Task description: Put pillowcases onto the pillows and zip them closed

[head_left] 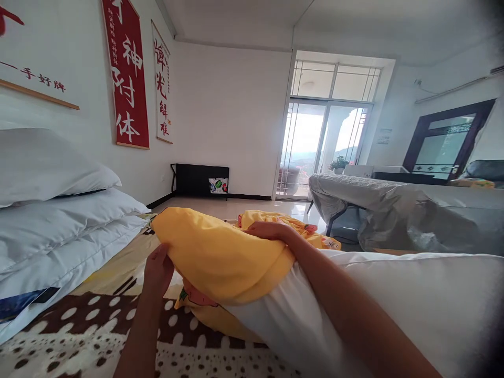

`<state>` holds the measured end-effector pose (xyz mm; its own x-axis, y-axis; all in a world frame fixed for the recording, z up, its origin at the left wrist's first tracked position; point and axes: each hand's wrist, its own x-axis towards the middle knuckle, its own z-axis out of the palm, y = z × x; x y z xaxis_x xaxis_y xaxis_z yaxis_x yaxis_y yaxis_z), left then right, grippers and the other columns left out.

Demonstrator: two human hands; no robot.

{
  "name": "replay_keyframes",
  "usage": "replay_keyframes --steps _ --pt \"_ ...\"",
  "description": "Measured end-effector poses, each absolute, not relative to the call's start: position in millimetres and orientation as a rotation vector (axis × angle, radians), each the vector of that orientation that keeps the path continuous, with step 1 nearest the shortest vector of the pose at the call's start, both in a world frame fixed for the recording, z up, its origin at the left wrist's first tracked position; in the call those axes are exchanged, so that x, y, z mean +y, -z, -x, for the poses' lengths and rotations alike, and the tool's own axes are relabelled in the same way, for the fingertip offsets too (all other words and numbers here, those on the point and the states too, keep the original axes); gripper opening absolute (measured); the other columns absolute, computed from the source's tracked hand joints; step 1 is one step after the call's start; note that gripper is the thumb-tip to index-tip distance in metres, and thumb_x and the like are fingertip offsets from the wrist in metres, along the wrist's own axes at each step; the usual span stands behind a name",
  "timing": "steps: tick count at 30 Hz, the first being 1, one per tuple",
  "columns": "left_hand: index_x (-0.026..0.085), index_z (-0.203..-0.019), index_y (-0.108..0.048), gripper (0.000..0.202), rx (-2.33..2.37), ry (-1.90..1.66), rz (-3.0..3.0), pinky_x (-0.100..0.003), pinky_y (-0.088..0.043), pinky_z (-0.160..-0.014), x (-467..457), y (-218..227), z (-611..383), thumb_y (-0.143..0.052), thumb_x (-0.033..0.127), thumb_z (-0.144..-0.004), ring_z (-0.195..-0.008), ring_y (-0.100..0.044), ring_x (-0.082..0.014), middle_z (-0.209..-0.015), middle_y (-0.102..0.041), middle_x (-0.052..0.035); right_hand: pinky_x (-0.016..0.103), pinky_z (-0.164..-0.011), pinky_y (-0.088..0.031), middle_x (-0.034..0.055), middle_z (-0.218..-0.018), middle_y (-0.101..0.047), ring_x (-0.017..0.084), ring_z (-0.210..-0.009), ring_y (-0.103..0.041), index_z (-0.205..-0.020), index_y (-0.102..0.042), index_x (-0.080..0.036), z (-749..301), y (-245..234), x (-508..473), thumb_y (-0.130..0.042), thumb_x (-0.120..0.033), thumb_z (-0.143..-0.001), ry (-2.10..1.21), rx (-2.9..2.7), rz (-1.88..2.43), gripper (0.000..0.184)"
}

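Note:
A white pillow [394, 304] lies across the bed in front of me, its far end partly inside a yellow pillowcase [220, 252]. My left hand [157, 270] grips the near left edge of the yellow case, fingers curled on the cloth. My right hand [268, 230] rests on top of the case's far side, fingers bent over the bunched yellow fabric. The case shows a printed pattern at its underside.
Stacked white pillows [59, 210] lie at the left against the wall. The bed sheet [79, 325] is brown and cream with dots. A grey covered piece of furniture [374, 210] stands at the right, a black low rack [200, 181] by the far wall, balcony doors [323, 147] beyond.

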<state>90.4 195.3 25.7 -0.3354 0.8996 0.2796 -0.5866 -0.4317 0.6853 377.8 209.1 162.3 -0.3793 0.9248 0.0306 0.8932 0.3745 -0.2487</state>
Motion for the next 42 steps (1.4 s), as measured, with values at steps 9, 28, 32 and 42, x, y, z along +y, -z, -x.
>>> replay_keyframes --steps 9,28,32,42 --pt "0.014 -0.08 -0.071 0.031 0.784 -1.705 -1.261 -0.023 -0.043 -0.058 187.4 -29.5 -101.7 -0.082 0.034 -0.059 -0.068 -0.055 -0.0154 -0.072 -0.067 -0.0034 0.024 -0.047 -0.018 -0.0051 -0.053 -0.027 0.008 -0.05 -0.025 -0.055 -0.031 -0.019 -398.3 -215.6 165.0 -0.051 -0.041 -0.076 -0.084 -1.8 1.385 0.037" --pt "0.018 -0.099 -0.065 0.048 0.694 -1.57 -1.471 -0.028 -0.048 -0.064 180.8 -23.6 -80.5 -0.078 0.045 -0.062 -0.072 -0.058 -0.018 -0.084 -0.066 -0.0071 0.026 -0.054 -0.024 -0.0041 -0.057 -0.033 0.01 -0.056 -0.028 -0.058 -0.028 -0.019 -440.6 -191.0 130.1 -0.038 -0.045 -0.089 0.102 -2.529 1.39 0.041" --pt "0.017 -0.1 -0.062 0.04 0.914 -1.31 -1.671 -0.036 -0.049 -0.085 182.1 -22.8 -90.1 -0.072 0.039 -0.068 -0.091 -0.06 -0.0239 -0.101 -0.068 -0.0098 0.028 -0.067 -0.036 0.0009 -0.075 -0.058 0.016 -0.072 -0.051 -0.073 -0.049 -0.021 -435.9 -175.7 114.8 -0.031 -0.049 -0.095 0.206 -2.419 1.398 0.04" --pt "0.019 -0.064 -0.067 0.017 1.274 -1.362 -1.993 -0.032 -0.047 -0.077 190.3 -19.2 -102.2 -0.056 0.031 -0.059 -0.074 -0.057 -0.0213 -0.076 -0.069 -0.0031 0.046 -0.092 -0.04 0.0128 -0.117 -0.061 0.028 -0.105 -0.056 -0.133 -0.042 -0.018 -413.5 -134.3 95.7 -0.046 -0.044 -0.092 0.637 -2.204 1.27 0.048"
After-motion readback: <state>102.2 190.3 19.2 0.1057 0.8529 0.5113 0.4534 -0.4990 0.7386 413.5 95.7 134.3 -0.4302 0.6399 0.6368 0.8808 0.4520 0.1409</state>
